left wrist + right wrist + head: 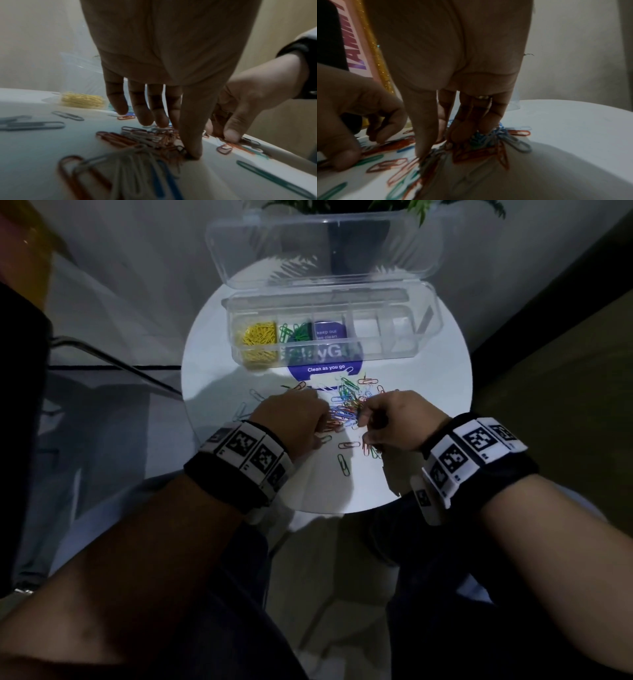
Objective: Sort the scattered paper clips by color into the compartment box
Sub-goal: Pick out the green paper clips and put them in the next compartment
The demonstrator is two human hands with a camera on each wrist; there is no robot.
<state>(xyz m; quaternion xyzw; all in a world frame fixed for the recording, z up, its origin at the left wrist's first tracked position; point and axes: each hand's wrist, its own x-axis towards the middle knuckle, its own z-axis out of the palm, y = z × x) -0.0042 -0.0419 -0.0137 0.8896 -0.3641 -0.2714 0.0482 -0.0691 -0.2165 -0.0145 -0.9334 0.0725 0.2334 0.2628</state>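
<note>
A clear compartment box (390,337) stands open at the back of the round white table (428,412). Yellow clips (259,335) fill its leftmost cell and green clips (294,332) lie in the cell beside it. A mixed pile of paper clips (346,402) lies in front of the box. My left hand (322,422) reaches down onto the pile's left side, its fingers nearly straight and its thumb (193,154) pressing on clips. My right hand (363,422) is on the pile's right side, fingers curled around several clips (481,136), mostly red and blue, thumb (422,151) pinching at more.
The box lid (322,248) stands open behind it, with a plant (394,205) beyond. A blue round sticker (325,369) lies under the box front. Loose clips (343,463) are scattered near the table's front and left. The table rim is close below my wrists.
</note>
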